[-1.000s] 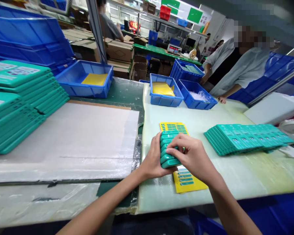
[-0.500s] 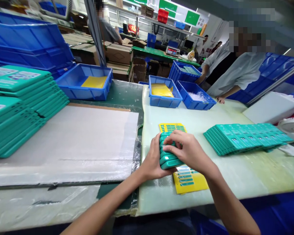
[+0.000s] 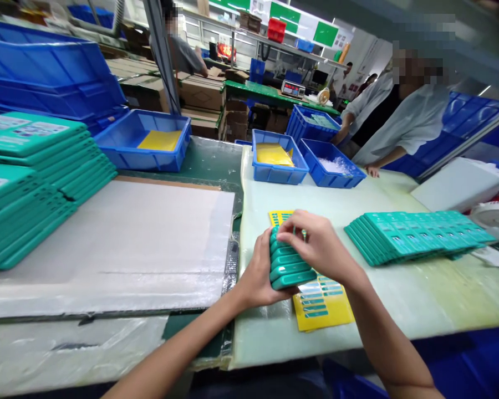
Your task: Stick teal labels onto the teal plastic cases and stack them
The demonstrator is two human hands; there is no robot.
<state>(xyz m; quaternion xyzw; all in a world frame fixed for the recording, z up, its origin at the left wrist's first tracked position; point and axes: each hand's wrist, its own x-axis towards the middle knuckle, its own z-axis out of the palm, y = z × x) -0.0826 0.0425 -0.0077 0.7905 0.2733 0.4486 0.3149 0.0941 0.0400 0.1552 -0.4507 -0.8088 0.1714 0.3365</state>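
My left hand (image 3: 256,278) is wrapped round a small stack of teal plastic cases (image 3: 290,267), gripping it from the left and underneath, with the rounded edges facing up toward me. Over the upper end of that stack, my right hand (image 3: 321,244) is closed in a pinch, thumb and forefinger at an upper case's edge. Whatever lies between those fingertips is too small to make out. Beneath and behind the stack are yellow sheets (image 3: 335,315) bearing rows of teal strips, partly covered by my hands and the cases.
More teal cases (image 3: 416,235) lie in a slanted row at right. Tall teal stacks (image 3: 45,183) stand left beside a white board (image 3: 149,244). Blue bins (image 3: 280,173) line the back, some with yellow sheets. Across the table a person (image 3: 416,122) rests a hand on it.
My right hand has shifted slightly up along the stack, its fingers now nearer the top case. More of the lower cases' edges shows. My left hand keeps its hold.
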